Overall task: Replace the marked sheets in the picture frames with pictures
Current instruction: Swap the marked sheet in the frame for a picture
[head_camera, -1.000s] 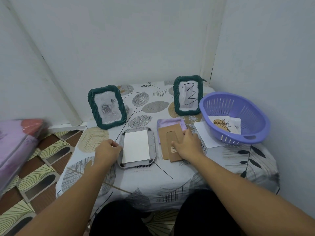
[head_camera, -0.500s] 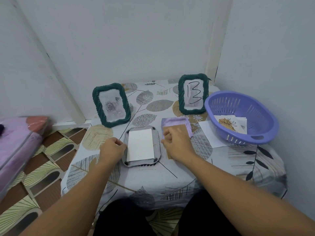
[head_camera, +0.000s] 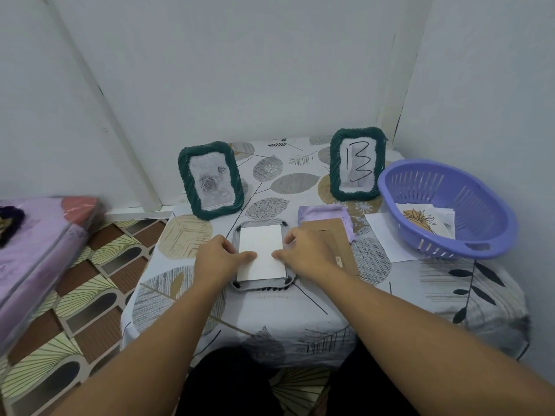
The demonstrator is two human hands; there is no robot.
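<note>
A grey frame (head_camera: 260,285) lies face down at the table's middle with a white sheet (head_camera: 261,252) on its back. My left hand (head_camera: 217,259) rests at the frame's left side, thumb on the sheet. My right hand (head_camera: 303,254) is at the right side, thumb and fingers touching the sheet's edge. A brown backing board (head_camera: 336,240) lies just right of it, on a purple frame (head_camera: 322,213). Two green frames stand behind: one with a rose picture (head_camera: 210,180), one marked 13 (head_camera: 357,165). A purple basket (head_camera: 447,205) at the right holds pictures (head_camera: 420,219).
A loose white sheet (head_camera: 387,235) lies partly under the basket. The leaf-print tablecloth (head_camera: 270,319) hangs over the table's front edge. Walls close in behind and on the right. A purple wrapped bundle (head_camera: 39,253) sits at the left over the tiled floor.
My right hand has left the brown backing board and moved left to the white sheet's right edge. My left hand has shifted inward, its thumb now on the sheet.
</note>
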